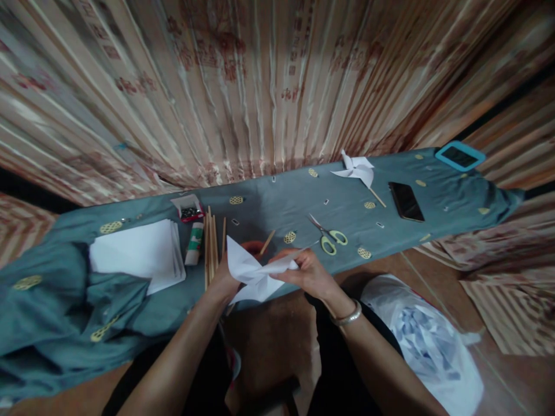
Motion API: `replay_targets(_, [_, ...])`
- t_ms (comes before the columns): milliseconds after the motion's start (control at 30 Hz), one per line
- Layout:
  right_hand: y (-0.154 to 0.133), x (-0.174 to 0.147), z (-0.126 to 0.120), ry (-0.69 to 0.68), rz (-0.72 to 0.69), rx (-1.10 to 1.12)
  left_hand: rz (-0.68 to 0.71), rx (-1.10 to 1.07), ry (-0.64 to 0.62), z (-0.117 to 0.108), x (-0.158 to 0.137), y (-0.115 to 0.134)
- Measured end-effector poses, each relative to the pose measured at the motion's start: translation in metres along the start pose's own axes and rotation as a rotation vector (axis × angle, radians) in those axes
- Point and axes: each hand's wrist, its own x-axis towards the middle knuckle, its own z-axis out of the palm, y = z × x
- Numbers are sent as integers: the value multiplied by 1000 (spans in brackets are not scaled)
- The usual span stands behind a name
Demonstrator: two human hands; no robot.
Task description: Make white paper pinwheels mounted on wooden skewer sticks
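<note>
A white paper pinwheel (pixel 255 274) is held between my two hands over the table's near edge. My left hand (pixel 229 274) grips it from the left, its fingers partly hidden behind the paper. On the right side, my right hand (pixel 310 271) pinches one of the folded blades. A thin wooden stick (pixel 267 242) pokes out behind the pinwheel; whether it is joined to the paper I cannot tell. Just beyond my right hand lie scissors (pixel 328 245) with green handles. Several wooden sticks (pixel 211 245) rest left of the pinwheel, beside a green and white glue stick (pixel 195 244).
A stack of white paper (pixel 139 251) and a small red box (pixel 189 209) of dark bits are on the left. Another pinwheel (pixel 358 170), a black phone (pixel 406 201) and a blue-framed device (pixel 460 155) lie right. A bag of paper scraps (pixel 427 341) stands on the floor.
</note>
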Motion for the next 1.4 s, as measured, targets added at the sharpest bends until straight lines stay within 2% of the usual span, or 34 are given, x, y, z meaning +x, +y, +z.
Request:
replay_targets(133, [-10,-14,1,7,-55,-109,-52,-302,-63,11,-11,12])
replay_targets(233, [-16,-21,0,-5,-116,-169,-63,-407,-98,16,-16,16])
replay_targets(500, [-31,-28,-6,128,-327,-344,-13,-307,-132,12,-26,18])
replay_targets(733, [-38,-33,-5,163,-486,-468,65,-295,-210,10,-31,21])
replay_targets(1000, [-40,-34,-7,159,-535,-464,98,-245,-233,9,-34,23])
replay_targets(1233, [-40,-35,-8,152,-537,-460,99,-295,-279,8,-33,18])
replay_targets(1400, [-40,-35,-9,145,-552,-446,79,-321,-266,8,-32,19])
